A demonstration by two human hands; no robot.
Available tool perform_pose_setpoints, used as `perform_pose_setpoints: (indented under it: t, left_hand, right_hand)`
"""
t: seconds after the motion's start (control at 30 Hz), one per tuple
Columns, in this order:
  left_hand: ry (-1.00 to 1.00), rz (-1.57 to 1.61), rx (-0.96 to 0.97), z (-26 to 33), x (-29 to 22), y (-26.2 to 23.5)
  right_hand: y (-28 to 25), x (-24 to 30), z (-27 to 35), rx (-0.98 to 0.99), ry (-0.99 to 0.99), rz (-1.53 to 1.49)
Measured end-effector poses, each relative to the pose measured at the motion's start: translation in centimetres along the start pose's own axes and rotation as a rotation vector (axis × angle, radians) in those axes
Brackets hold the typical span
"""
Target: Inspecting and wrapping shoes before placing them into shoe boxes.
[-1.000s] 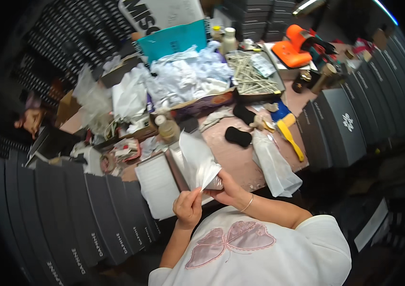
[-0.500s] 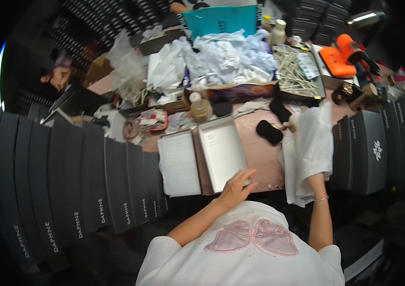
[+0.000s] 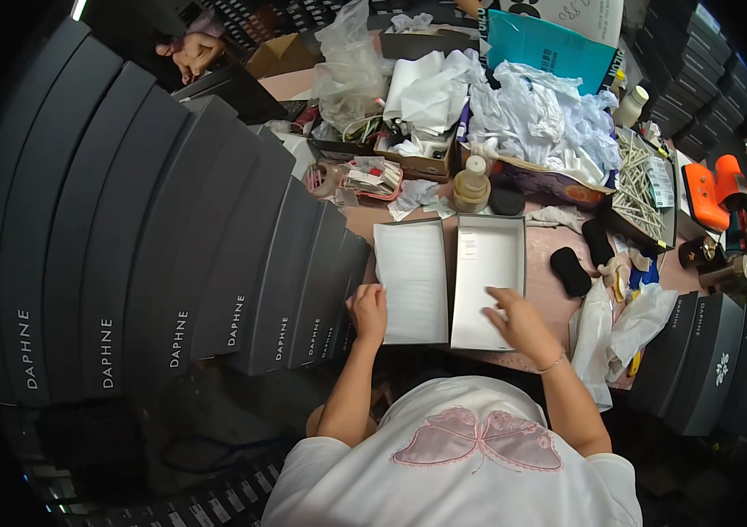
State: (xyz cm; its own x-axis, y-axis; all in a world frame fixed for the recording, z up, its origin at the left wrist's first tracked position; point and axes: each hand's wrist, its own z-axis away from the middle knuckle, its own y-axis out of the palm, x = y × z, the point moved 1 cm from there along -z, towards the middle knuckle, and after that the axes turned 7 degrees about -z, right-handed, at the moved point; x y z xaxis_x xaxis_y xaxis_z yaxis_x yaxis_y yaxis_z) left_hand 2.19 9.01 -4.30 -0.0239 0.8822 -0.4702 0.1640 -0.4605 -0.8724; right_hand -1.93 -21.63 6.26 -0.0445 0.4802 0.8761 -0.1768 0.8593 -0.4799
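Observation:
An open box (image 3: 486, 263) with a white inside lies on the pink table (image 3: 542, 295), and its lid (image 3: 412, 279) lies white side up just left of it. My left hand (image 3: 368, 311) grips the lid's near left corner. My right hand (image 3: 519, 322) rests with spread fingers on the box's near right corner. White wrapping paper (image 3: 621, 330) hangs over the table edge to the right of my right hand.
Dark closed boxes (image 3: 242, 263) stand in a long row on the left, and more (image 3: 706, 358) stand on the right. Crumpled white paper (image 3: 539, 121), a teal folder (image 3: 547, 49), a small jar (image 3: 472, 184), black pads (image 3: 570, 270) and an orange tool (image 3: 714, 195) crowd the far table. Another person's hand (image 3: 187, 54) shows at the top left.
My right hand let go of the white wrapping paper and came down onto the open box. My left hand moved from the box to the lid's corner. The view shifted left.

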Motion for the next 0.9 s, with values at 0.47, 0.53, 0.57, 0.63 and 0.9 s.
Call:
perform_pose_setpoints:
  t: [0.47, 0.53, 0.57, 0.63, 0.9]
  left_hand:
    - [0.174, 0.677, 0.463, 2.3, -9.3, -4.4]
    - [0.173, 0.634, 0.465, 2.0, -11.9, -4.3]
    - [0.216, 0.577, 0.373, 1.9, -12.3, -4.4]
    - [0.296, 0.463, 0.184, 1.8, -12.9, -4.8]
    - [0.061, 0.859, 0.450, 3.1, -10.8, -3.6]
  right_hand:
    - [5.7, 0.4, -2.7, 0.061, 0.522, -1.070]
    - [6.8, -0.2, -2.3, 0.070, 0.452, -1.124]
    - [6.8, -0.2, -2.0, 0.082, 0.446, -1.113]
    - [6.4, -0.3, -1.5, 0.059, 0.383, -0.907]
    - [6.7, -0.9, -0.3, 0.048, 0.519, -1.192]
